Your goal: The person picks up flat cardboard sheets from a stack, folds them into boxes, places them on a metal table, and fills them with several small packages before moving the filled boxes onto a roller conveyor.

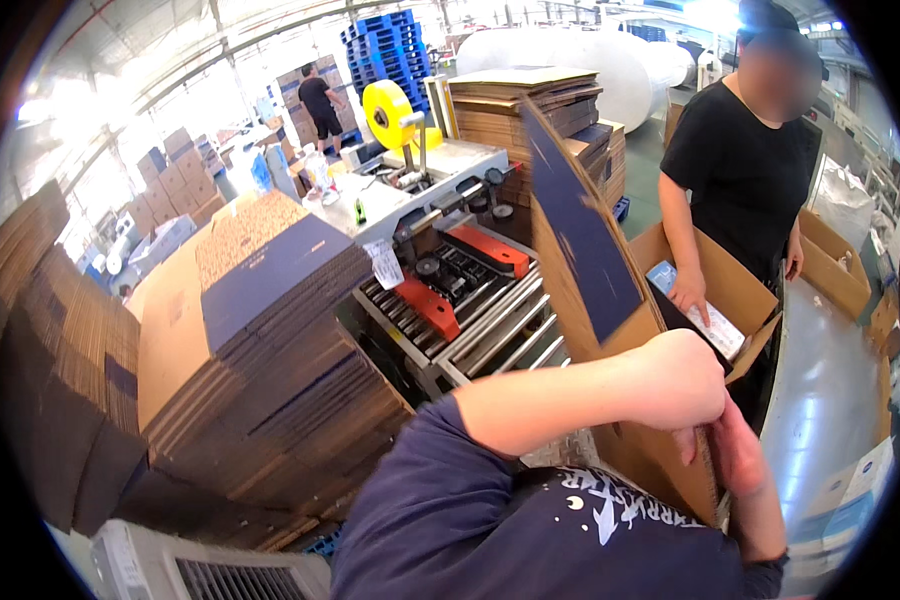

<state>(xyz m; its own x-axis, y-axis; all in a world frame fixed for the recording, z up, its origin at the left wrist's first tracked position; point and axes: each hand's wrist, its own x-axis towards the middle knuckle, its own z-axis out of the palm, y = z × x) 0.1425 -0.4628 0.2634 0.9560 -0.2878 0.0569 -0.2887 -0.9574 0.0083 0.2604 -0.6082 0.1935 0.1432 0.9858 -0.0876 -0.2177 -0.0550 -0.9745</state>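
Note:
An open brown carton (660, 455) stands in front of me, with one tall flap (582, 235), printed dark blue, raised. My left hand (682, 382) is closed in a fist around the carton's near edge. Just below it, my right hand (736, 452) grips the same edge. Across from me stands a co-worker in a black shirt (745, 160). The co-worker's hand (688, 290) reaches into the carton, resting on a white and blue packet (712, 318).
Tall stacks of flat cartons (260, 330) fill the left side. A carton sealing machine (470, 300) with rollers and a yellow tape roll (388, 105) sits behind. Beyond are more flat cartons (530, 110), big white rolls (590, 50), blue pallets (385, 40) and a distant person (320, 100). A steel surface (820, 400) lies at the right.

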